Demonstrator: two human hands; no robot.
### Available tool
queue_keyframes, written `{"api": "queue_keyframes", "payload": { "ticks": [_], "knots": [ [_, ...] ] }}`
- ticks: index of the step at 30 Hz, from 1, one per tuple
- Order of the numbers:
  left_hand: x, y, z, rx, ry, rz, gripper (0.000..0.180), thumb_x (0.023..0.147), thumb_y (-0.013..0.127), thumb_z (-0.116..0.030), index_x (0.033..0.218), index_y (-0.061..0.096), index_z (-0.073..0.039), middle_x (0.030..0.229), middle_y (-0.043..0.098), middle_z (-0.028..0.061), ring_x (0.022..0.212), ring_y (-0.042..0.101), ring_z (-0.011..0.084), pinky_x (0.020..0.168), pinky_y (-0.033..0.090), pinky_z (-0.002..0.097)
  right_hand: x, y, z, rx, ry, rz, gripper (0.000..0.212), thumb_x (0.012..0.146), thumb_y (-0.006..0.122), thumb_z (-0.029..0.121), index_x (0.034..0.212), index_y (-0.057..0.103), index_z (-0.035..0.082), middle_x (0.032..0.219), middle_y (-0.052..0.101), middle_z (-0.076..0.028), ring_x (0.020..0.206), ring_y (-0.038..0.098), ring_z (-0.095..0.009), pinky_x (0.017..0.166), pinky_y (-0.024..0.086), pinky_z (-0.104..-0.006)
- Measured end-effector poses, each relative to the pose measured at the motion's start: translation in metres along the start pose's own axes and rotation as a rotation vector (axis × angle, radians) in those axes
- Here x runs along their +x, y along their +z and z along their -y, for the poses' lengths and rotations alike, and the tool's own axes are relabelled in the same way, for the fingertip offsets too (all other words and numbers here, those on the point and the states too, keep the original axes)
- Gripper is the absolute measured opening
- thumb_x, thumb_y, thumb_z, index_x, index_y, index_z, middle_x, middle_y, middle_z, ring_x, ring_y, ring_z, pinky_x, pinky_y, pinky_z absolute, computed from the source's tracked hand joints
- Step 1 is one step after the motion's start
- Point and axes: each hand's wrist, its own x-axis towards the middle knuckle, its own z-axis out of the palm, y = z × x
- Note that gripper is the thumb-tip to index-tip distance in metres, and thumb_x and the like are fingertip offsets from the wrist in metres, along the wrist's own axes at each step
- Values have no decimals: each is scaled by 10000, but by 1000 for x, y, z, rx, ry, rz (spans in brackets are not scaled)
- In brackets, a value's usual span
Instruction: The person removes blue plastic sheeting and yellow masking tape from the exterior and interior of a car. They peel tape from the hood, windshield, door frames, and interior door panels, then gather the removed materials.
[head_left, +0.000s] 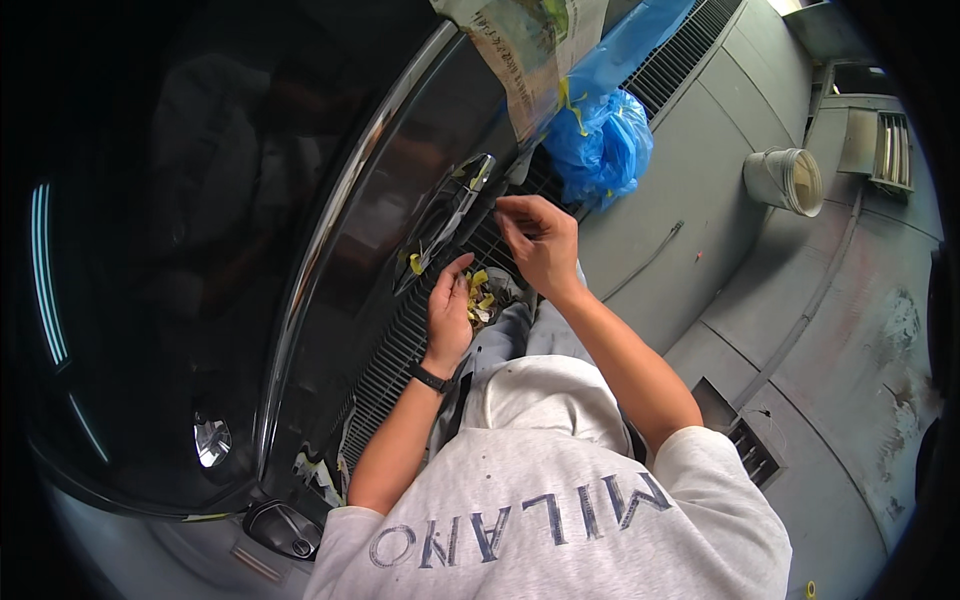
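A glossy black car front fills the left, with a chrome strip (330, 220) and a dark slatted grille (400, 340). My left hand (448, 305) is cupped palm-up beside the grille, holding several crumpled yellow tape scraps (478, 295). My right hand (540, 240) is raised just above it, fingers pinched at the grille by the chrome emblem (455, 215); whether a scrap is between the fingertips I cannot tell. A yellow bit (415, 263) still sticks near the emblem. A black watch (430, 378) is on my left wrist.
Newspaper masking (530, 45) and blue plastic sheeting (605, 140) cover the car farther up. The floor is grey painted concrete with vent grates (750, 450). A white paper roll (790, 180) lies on it at upper right. A headlight (212, 440) sits at lower left.
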Motion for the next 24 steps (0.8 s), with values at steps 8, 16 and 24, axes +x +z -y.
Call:
{"api": "queue_keyframes", "payload": {
  "ticks": [8, 16, 24],
  "knots": [
    [-22, -7, 8, -14, -105, 66, 320, 1107, 427, -105, 1373, 561, 10, 1196, 638, 45, 1013, 596, 80, 928, 490, 242, 33, 52, -32, -11, -167, -330, 210, 848, 813, 29, 1046, 753, -8, 1113, 752, -102, 799, 740, -141, 703, 599, -260],
    [-25, -18, 8, -4, -142, 82, 310, 1100, 464, -118, 1358, 582, 7, 1155, 641, 28, 975, 595, 62, 892, 496, 235, 27, 61, -38, -109, -192, -415, 185, 832, 834, 73, 994, 776, 7, 1086, 769, -106, 737, 727, -153, 682, 580, -261],
    [-23, -17, 12, 5, -218, 114, 301, 1095, 478, -119, 1347, 589, 3, 1072, 644, 19, 921, 609, 63, 833, 518, 238, 28, 61, -32, -107, -166, -449, 107, 816, 836, 76, 890, 788, 15, 995, 779, -107, 793, 752, -216, 694, 578, -294]
  ]
}}
